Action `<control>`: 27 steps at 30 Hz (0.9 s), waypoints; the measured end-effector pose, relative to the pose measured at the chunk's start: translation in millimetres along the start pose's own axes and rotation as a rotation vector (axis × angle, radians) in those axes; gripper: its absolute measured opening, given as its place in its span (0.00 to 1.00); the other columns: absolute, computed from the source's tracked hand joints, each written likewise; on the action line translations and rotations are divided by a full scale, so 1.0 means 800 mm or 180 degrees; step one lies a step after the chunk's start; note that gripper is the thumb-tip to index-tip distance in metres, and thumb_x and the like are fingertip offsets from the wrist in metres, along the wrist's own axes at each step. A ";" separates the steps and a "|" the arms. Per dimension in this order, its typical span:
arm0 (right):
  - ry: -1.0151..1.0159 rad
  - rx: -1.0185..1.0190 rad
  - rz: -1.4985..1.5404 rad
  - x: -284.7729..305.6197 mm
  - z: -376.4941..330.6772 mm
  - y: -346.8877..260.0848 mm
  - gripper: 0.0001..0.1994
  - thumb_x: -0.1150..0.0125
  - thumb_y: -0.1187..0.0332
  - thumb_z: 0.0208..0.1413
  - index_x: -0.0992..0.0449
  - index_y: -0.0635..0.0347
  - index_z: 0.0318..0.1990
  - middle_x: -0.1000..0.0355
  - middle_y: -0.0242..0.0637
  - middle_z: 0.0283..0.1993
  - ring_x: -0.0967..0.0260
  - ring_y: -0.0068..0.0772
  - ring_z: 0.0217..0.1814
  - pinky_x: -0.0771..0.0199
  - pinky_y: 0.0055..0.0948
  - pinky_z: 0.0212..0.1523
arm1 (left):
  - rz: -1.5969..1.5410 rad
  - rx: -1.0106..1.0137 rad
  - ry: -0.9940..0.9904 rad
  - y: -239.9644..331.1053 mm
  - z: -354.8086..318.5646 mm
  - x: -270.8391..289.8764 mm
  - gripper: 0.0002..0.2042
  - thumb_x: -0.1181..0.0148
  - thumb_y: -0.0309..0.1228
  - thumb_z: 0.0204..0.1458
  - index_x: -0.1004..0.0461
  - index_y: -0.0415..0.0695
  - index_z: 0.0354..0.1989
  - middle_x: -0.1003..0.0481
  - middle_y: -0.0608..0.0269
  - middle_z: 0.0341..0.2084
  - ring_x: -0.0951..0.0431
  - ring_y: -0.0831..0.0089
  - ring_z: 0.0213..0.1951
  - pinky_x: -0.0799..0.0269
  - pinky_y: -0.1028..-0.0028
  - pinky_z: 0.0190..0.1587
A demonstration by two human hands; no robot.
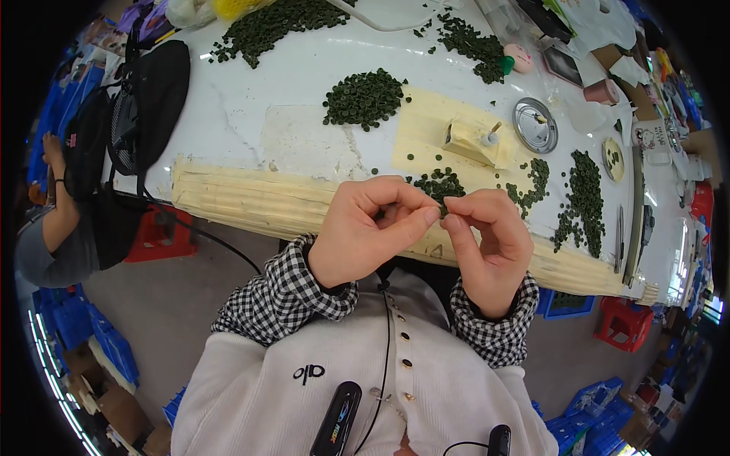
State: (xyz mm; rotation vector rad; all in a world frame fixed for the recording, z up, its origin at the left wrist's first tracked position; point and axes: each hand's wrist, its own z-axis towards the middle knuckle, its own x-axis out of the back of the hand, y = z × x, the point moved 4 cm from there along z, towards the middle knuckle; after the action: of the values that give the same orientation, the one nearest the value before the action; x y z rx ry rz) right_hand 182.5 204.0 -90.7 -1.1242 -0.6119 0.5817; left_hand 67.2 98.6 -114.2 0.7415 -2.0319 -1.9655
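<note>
My left hand (371, 228) and my right hand (490, 247) meet fingertip to fingertip above the table's near edge. Thumb and forefinger are pinched together on each. What lies between them is too small and too covered to name; a speck of dark green shows there. Just beyond the fingertips sits a small pile of dark green round pieces (439, 185), partly hidden by my hands. Behind it, on a cream sheet (414, 125), stands a tape-covered block (473, 144) with a short upright peg.
Larger heaps of green pieces lie at the middle (365, 99), far left (277, 29), far right (473, 47) and right (585, 197). A round metal lid (535, 125) and tweezers (619, 235) are on the right. A black bag (156, 106) hangs at the left, near another person's arm (59, 190).
</note>
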 end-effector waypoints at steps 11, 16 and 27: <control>-0.0156 0.0692 -0.0837 0.002 0.003 -0.012 0.09 0.34 0.82 0.41 0.23 0.64 0.33 0.27 0.39 0.33 0.28 0.33 0.33 0.28 0.25 0.33 | -0.0092 0.0478 -0.0230 0.000 0.000 0.004 0.05 0.43 0.25 0.54 0.24 0.34 0.33 0.26 0.68 0.27 0.32 0.86 0.28 0.34 0.83 0.33; -0.0265 0.0660 -0.0678 0.003 0.002 -0.009 0.09 0.35 0.83 0.42 0.23 0.65 0.33 0.27 0.39 0.33 0.28 0.31 0.33 0.28 0.24 0.33 | -0.0147 0.0440 -0.0297 -0.004 0.000 0.006 0.05 0.43 0.25 0.54 0.23 0.35 0.33 0.28 0.72 0.22 0.37 0.89 0.24 0.42 0.85 0.27; -0.0401 -0.0646 0.1017 -0.003 -0.007 0.017 0.07 0.43 0.83 0.50 0.28 0.70 0.38 0.32 0.38 0.40 0.30 0.24 0.40 0.25 0.22 0.44 | 0.0351 -0.0289 0.0011 0.007 -0.006 0.000 0.03 0.39 0.23 0.48 0.22 0.38 0.30 0.33 0.72 0.20 0.42 0.89 0.20 0.46 0.84 0.22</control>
State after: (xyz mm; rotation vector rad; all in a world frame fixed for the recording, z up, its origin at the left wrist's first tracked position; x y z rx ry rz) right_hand 183.5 203.0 -105.5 -1.3972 -0.6134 0.8850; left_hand 68.2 94.7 -108.1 0.5998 -1.9234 -1.9779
